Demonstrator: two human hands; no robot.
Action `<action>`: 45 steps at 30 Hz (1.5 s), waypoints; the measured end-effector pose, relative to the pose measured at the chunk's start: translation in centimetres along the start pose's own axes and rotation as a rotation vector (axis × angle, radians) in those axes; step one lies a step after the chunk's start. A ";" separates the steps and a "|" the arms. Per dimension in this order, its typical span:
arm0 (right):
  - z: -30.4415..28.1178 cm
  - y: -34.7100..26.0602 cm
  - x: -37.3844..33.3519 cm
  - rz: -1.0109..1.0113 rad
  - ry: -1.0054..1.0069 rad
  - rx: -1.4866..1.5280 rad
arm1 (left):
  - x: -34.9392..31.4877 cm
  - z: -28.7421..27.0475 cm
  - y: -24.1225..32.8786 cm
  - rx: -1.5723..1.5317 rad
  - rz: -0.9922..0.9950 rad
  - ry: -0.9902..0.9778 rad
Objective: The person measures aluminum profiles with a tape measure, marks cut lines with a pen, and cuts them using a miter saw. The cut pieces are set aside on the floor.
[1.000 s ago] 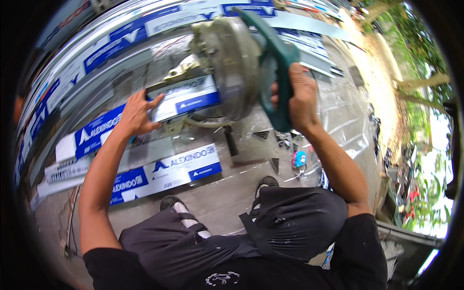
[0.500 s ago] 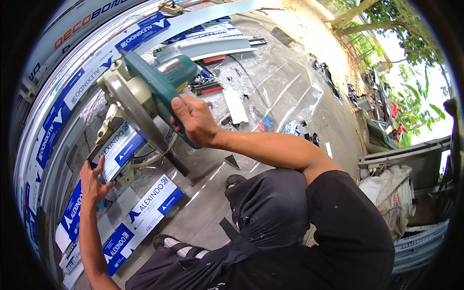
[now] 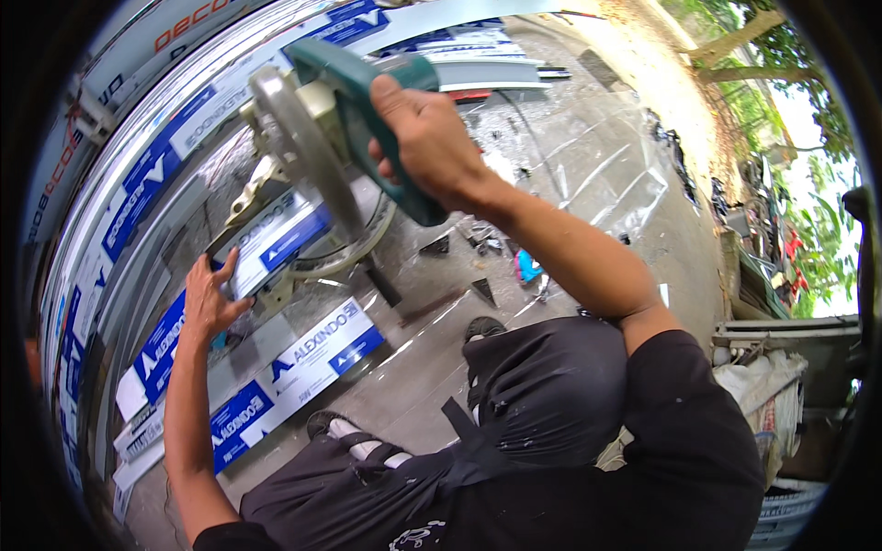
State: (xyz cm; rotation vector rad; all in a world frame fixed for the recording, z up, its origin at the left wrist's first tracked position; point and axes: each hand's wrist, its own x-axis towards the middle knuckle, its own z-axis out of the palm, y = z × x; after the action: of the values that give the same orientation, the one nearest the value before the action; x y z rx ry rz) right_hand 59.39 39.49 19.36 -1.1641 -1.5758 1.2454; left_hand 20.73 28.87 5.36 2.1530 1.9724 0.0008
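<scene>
Head view: the right hand (image 3: 427, 133) has its fingers curled firmly round the green handle (image 3: 363, 119) of a cutting saw, thumb lying over the top. From that hand, the saw's round metal guard (image 3: 299, 151) sits at nine o'clock.

Down at about eight o'clock I see the left hand (image 3: 213, 296), thumb and forefinger spread against the near end of a blue-and-white wrapped profile (image 3: 296, 237); I can't tell whether the hidden fingers grip it. That profile lies on the saw's base, between one and two o'clock from the left hand, its far end running toward the guard.

At four o'clock from the same hand, another wrapped length (image 3: 312, 363) lies lower down, and at eleven o'clock long wrapped strips (image 3: 133, 197) curve along the side.

Farther from the right hand, a clear plastic sheet (image 3: 611, 184) spreads over the ground past three o'clock. A small turquoise object (image 3: 528, 266) rests near five, by a dark triangular scrap (image 3: 484, 291). White sacking (image 3: 758, 386) bunches at four, and trees (image 3: 763, 73) stand toward three.
</scene>
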 end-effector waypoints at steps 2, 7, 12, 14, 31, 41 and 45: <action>0.1 0.2 -0.4 -0.003 -0.004 0.057 | 0.1 0.0 0.0 0.022 0.028 0.017; 2.5 5.4 -4.4 -0.009 0.062 0.077 | -0.2 -0.2 0.1 -0.004 0.005 0.007; 1.1 2.7 -2.5 0.020 0.050 0.072 | -0.2 0.3 -0.4 0.030 0.028 0.044; 0.0 0.2 -1.0 0.093 0.027 0.073 | -0.2 0.5 -0.5 0.016 0.028 0.036; 0.0 -6.8 3.9 0.140 -0.054 -0.083 | -0.1 0.7 -0.8 0.033 0.026 0.003; -0.1 -4.1 -5.1 -1.312 -0.149 -0.683 | -10.3 0.6 1.4 0.017 0.149 0.018; 4.6 6.8 -11.6 -0.631 -1.131 -0.824 | -14.5 -0.3 1.4 -0.102 0.034 -0.203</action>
State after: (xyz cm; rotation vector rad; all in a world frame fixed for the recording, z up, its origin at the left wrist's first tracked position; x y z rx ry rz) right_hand 59.27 27.85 11.31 -0.1646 -3.1637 0.7965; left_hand 20.59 14.55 8.05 2.0342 1.7837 -0.1054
